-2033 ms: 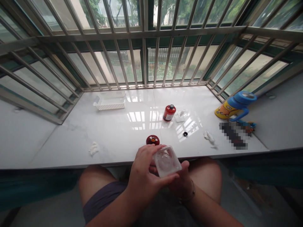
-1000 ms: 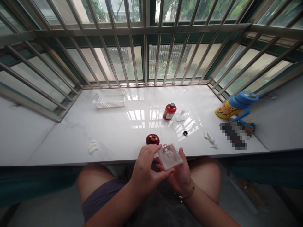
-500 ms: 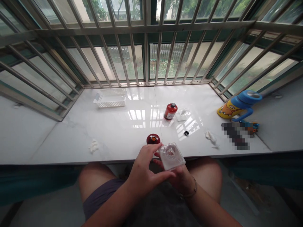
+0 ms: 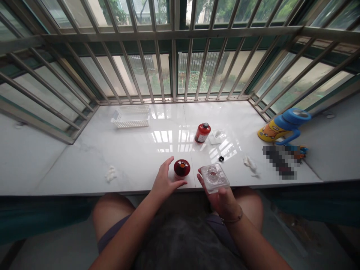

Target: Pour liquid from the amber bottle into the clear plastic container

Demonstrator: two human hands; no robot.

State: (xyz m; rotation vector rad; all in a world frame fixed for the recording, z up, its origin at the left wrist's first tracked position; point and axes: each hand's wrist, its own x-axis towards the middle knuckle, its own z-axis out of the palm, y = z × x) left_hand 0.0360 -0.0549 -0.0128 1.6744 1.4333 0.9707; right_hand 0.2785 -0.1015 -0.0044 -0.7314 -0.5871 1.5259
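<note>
Right grip [image 4: 224, 199]: holding clear square container [image 4: 221, 181] | Left grip [image 4: 164, 182]: spread beside red bottle [image 4: 181, 173]

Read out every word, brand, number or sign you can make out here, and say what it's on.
No text is legible.
Red bottle: its white label has print too small to read.
Blue-and-yellow flask: a cartoon and a small mark, too small to read.
Dark object beside it: pixelated, so unreadable.
Clear square piece in the right hand: no lettering visible.

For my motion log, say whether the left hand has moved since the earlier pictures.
Yes, leftward: against the open dark-red bottle, the left hand went from in front to the left side, releasing the clear container.
</note>
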